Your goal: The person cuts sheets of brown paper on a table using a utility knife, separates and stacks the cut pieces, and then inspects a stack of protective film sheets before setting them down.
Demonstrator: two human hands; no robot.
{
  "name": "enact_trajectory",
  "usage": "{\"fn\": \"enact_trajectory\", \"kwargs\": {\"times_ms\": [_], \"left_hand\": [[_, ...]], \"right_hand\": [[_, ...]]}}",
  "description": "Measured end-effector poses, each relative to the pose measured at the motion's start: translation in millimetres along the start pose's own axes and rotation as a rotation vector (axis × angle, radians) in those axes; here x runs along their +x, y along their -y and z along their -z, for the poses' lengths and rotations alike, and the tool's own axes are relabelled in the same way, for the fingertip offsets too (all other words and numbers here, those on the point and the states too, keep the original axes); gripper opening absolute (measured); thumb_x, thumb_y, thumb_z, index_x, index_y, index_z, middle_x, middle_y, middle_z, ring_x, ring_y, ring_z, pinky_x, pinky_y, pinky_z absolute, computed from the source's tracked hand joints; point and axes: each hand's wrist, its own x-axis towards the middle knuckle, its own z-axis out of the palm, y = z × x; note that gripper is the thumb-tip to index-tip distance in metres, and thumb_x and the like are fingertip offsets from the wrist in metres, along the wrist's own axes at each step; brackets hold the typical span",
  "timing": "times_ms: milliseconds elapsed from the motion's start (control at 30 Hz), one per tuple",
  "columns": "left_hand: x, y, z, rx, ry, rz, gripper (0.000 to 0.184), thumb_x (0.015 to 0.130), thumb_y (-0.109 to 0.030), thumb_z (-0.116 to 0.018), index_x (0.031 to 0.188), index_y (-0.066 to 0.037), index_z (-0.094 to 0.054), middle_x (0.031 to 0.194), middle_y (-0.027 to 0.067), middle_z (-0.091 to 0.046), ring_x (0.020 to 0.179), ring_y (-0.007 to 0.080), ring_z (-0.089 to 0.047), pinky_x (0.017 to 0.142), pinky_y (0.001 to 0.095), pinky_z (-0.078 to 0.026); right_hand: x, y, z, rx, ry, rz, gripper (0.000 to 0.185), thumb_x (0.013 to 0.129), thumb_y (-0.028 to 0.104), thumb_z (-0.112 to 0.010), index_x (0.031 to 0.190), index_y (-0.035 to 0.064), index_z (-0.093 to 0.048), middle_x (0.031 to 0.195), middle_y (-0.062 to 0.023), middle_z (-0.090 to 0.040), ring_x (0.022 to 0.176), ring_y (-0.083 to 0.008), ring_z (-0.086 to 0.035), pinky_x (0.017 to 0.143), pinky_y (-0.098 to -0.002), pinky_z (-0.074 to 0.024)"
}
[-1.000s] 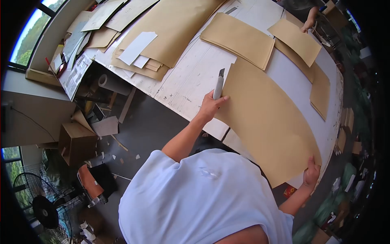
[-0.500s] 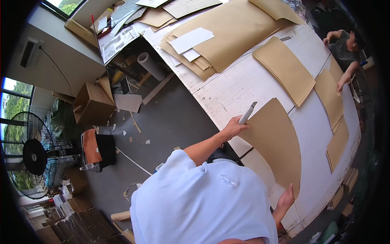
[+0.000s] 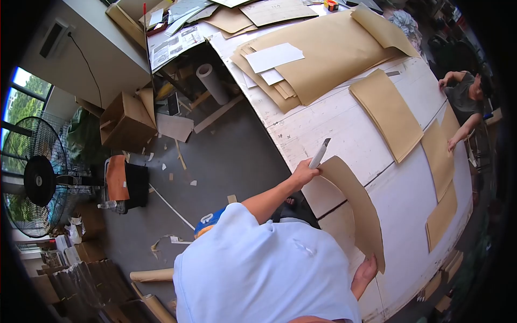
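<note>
My left hand (image 3: 306, 175) is closed round a light-handled utility knife (image 3: 319, 155), its dark blade end pointing up and away from me. The same hand also grips the upper end of a brown kraft paper sheet (image 3: 362, 210). At the sheet's lower end my right hand (image 3: 366, 274) is closed on the edge, the fingers partly behind the paper. Between my hands the sheet bows in a curve over the near side of the white table (image 3: 344, 148). Beyond it lies a stack of brown sheets (image 3: 388, 116).
More brown sheets (image 3: 437, 156) lie at the far side, with a person's hand (image 3: 453, 144) touching them. Large brown paper (image 3: 334, 51) and white pieces (image 3: 276, 57) cover the table's other end. On the floor stand a cardboard box (image 3: 128, 123) and a fan (image 3: 39, 180).
The sheet between my hands has curved more and turned further edge-on. My view has shifted, so the table and floor things appear displaced. Both hands keep their hold.
</note>
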Motion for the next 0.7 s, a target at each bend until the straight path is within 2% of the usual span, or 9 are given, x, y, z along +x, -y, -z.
{"fn": "enact_trajectory", "kwargs": {"times_ms": [200,300,333,367,400,433,500,633,700], "left_hand": [[2.4,-0.2,-0.8,0.11,-0.051,-0.026,0.021,0.075,-0.014,-0.071,0.092,-0.004,-0.066,0.076,0.0025,-0.06,0.073,0.0136,-0.054,0.067,0.0298,-0.045],[0.3,0.0,6.1,0.18,-0.097,-0.018,0.024,0.075,-0.015,-0.071,0.097,-0.004,-0.068,0.079,0.0033,-0.064,0.076,0.0143,-0.057,0.07,0.0305,-0.046],[-3.8,-0.8,9.2,0.18,-0.125,0.024,0.026,0.075,-0.015,-0.071,0.098,-0.004,-0.069,0.081,0.0042,-0.066,0.08,0.0155,-0.059,0.075,0.0313,-0.046],[-7.6,-3.6,12.6,0.179,-0.181,0.079,0.026,0.076,-0.015,-0.073,0.099,-0.004,-0.069,0.081,0.0039,-0.066,0.077,0.0142,-0.059,0.071,0.0294,-0.046],[4.6,25.3,24.8,-0.021,-0.186,0.042,0.022,0.078,-0.015,-0.074,0.096,-0.003,-0.069,0.082,0.0049,-0.067,0.072,0.0137,-0.06,0.067,0.0287,-0.048],[-14.1,3.4,32.2,-0.117,-0.154,0.043,0.016,0.081,-0.013,-0.072,0.094,-0.004,-0.067,0.08,0.0051,-0.066,0.067,0.0134,-0.062,0.062,0.0291,-0.049],[-41.6,-25.2,41.3,-0.283,-0.186,0.135,0.017,0.084,-0.01,-0.07,0.098,-0.003,-0.064,0.08,0.0098,-0.065,0.065,0.0178,-0.064,0.061,0.0329,-0.054],[-89.2,-69.0,69.2,-0.467,-0.187,-0.01,0.024,0.086,-0.011,-0.072,0.105,-0.006,-0.058,0.088,0.0081,-0.064,0.075,0.0172,-0.067,0.065,0.0308,-0.056],[-91.6,-70.4,110.6,-0.472,-0.164,-0.043,0.028,0.085,-0.013,-0.074,0.107,-0.005,-0.058,0.091,0.0097,-0.065,0.078,0.0182,-0.068,0.069,0.0314,-0.058]], "right_hand": [[0.9,25.2,-24.5,-0.083,-0.158,-0.149,0.048,0.092,0.006,-0.06,0.134,-0.0103,-0.046,0.134,-0.0169,-0.054,0.125,-0.0285,-0.05,0.111,-0.0391,-0.0352],[6.6,31.2,-15.5,-0.16,-0.147,-0.167,0.037,0.091,0.005,-0.06,0.125,-0.0097,-0.056,0.13,-0.0179,-0.058,0.122,-0.0287,-0.054,0.109,-0.0408,-0.0394],[8.4,36.8,-14.7,-0.221,-0.006,-0.091,0.029,0.091,0.005,-0.059,0.118,-0.0068,-0.062,0.128,-0.0177,-0.06,0.122,-0.0286,-0.054,0.109,-0.0417,-0.0401],[11.4,40.5,-15.3,-0.278,0.135,-0.013,0.023,0.091,0.005,-0.059,0.11,-0.0039,-0.069,0.126,-0.0174,-0.062,0.122,-0.0286,-0.055,0.108,-0.0426,-0.0407],[17.0,41.8,-16.6,-0.269,0.223,0.041,0.019,0.09,0.005,-0.059,0.103,-0.0001,-0.072,0.123,-0.0167,-0.064,0.122,-0.0289,-0.056,0.108,-0.0433,-0.0405],[22.9,47.7,-19.1,-0.269,0.303,0.092,0.017,0.088,0.005,-0.06,0.096,0.0038,-0.075,0.121,-0.0159,-0.066,0.122,-0.0291,-0.056,0.108,-0.0441,-0.0402],[33.3,77.3,-54.5,-0.52,0.519,0.334,0.019,0.082,0.003,-0.064,0.096,0.0079,-0.075,0.116,-0.0131,-0.068,0.124,-0.0301,-0.055,0.11,-0.045,-0.0385],[85.6,110.4,-115.2,-0.729,0.775,0.568,0.018,0.074,0.005,-0.07,0.09,0.0098,-0.077,0.107,-0.0113,-0.071,0.124,-0.0326,-0.054,0.118,-0.0532,-0.0239],[103.9,124.4,-154.0,-0.753,0.871,0.627,0.018,0.073,0.006,-0.071,0.09,0.0101,-0.077,0.107,-0.0117,-0.071,0.124,-0.0335,-0.054,0.119,-0.0543,-0.0212]]}}
